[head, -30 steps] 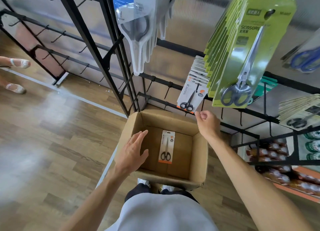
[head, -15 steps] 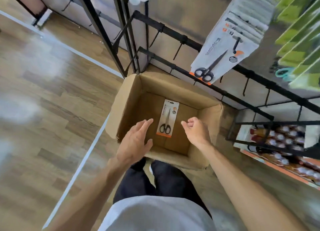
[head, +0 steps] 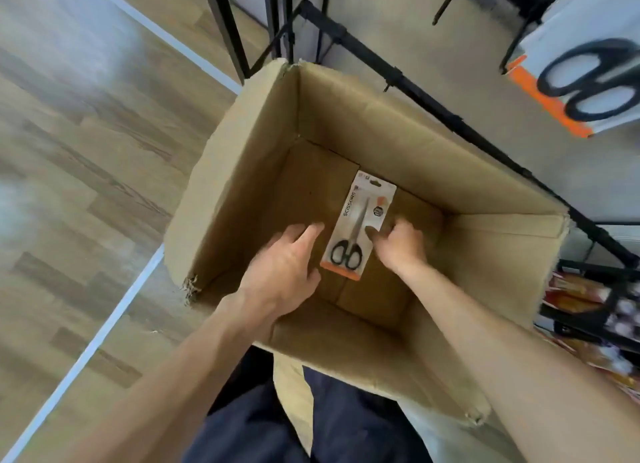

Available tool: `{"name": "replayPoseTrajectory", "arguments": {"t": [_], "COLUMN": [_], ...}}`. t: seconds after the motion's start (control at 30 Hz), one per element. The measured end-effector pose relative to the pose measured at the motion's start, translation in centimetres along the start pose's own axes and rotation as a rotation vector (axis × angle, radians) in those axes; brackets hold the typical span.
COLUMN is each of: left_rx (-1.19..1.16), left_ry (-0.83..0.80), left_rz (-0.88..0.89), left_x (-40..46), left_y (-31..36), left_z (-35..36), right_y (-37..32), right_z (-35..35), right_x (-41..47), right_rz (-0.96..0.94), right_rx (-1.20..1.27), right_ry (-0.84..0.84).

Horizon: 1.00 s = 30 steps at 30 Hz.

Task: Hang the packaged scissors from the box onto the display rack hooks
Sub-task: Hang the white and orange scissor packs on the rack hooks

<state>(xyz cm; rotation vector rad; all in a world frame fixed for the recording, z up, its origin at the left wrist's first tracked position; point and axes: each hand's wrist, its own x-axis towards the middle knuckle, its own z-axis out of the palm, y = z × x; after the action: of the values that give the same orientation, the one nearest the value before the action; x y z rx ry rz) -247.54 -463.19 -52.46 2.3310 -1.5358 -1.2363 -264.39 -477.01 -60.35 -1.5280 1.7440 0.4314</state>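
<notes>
Head view. An open cardboard box (head: 249, 171) is seen from above, standing on a wood-pattern floor (head: 86, 133) crossed by a pale line. One pack (head: 358, 225) of scissors is found flat on the box bottom, roughly at its centre, with the black handles toward the person and the hang hole at the far end. An orange strip is noted along the near edge of the card, and the word SCISSORS is printed along its left side.

Both forearms are lowered into the box. The left hand (head: 284, 265) is held just left of the pack, fingers extended and relaxed, nothing grasped; whether its fingertips touch the card edge cannot be told. The right hand (head: 398, 242) is placed at the pack's right edge, with the thumb lying on or against the card and the other fingers curled. Whether a firm pinch is made there cannot be told because of blur.

Behind the box, black rack (head: 433, 109) bars and hooks are seen. At the upper right a hung pack (head: 581, 74) of the same kind is partly in frame, blurred, with black handles and an orange strip. At the right edge, lower shelves with blurred goods (head: 595, 310) are observed. Dark trousers (head: 263, 424) are visible below the box's near wall.
</notes>
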Motion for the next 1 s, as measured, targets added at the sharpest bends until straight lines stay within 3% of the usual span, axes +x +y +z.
{"name": "replayPoseTrajectory", "arguments": {"t": [0.13,0.3,0.43,0.63,0.83,1.0], "left_rx": [0.019,0.092,0.063,0.037,0.004,-0.027], "left_ry": [-0.049,-0.158,-0.122,-0.117,-0.106,-0.071], "left_rz": [-0.048,-0.153,-0.135,-0.111,-0.081,-0.015], "left_x": [2.5,2.9,3.0,1.8,-1.7,-7.0], "left_y": [-1.2,-1.5,-1.8,-1.9,0.3,4.5], "left_z": [2.1,3.7,3.2,1.7,-0.3,-5.4], "right_y": [-0.7,-1.2,-1.0,0.2,0.6,-2.3], "right_z": [4.1,5.7,5.8,4.4,-0.5,-6.5], "right_x": [3.3,4.1,4.7,1.2,-7.6,-15.9], "right_rz": [0.113,0.169,0.226,0.152,-0.068,-0.189], "right_rx": [0.126,0.113,0.276,0.451,0.345,0.416], "right_ry": [0.04,0.125,0.086,0.119,0.192,0.2]}}
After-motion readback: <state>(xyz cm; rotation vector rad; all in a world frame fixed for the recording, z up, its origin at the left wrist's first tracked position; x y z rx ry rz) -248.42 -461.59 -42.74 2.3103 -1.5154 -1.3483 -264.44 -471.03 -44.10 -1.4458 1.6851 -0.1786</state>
